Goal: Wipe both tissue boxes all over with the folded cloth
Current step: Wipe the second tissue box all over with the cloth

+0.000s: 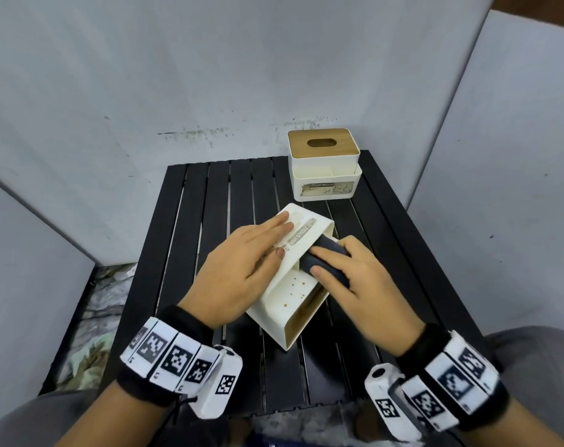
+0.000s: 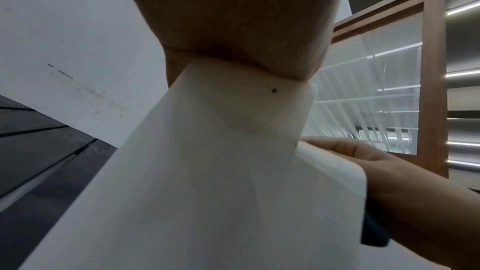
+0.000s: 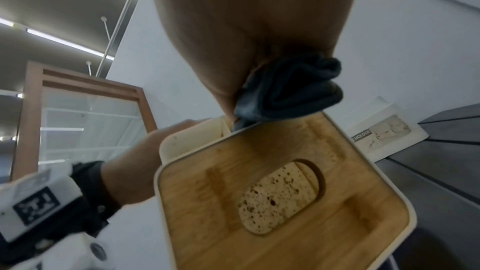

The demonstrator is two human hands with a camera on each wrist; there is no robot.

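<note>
Currently the near tissue box (image 1: 293, 285), tipped on the counter (image 1: 209, 188), is steadied under the flat, spread left grip (image 1: 242, 262); the folded cloth (image 1: 325, 262) is pinched in the right grip (image 1: 348, 282). Risk: box sliding under wiping pressure. The far tissue box (image 1: 324, 166) stands beyond both grips.

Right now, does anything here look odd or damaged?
Yes. The near tissue box lies tipped on its side with brown specks on it; the far tissue box stands upright, its label looking torn.
</note>
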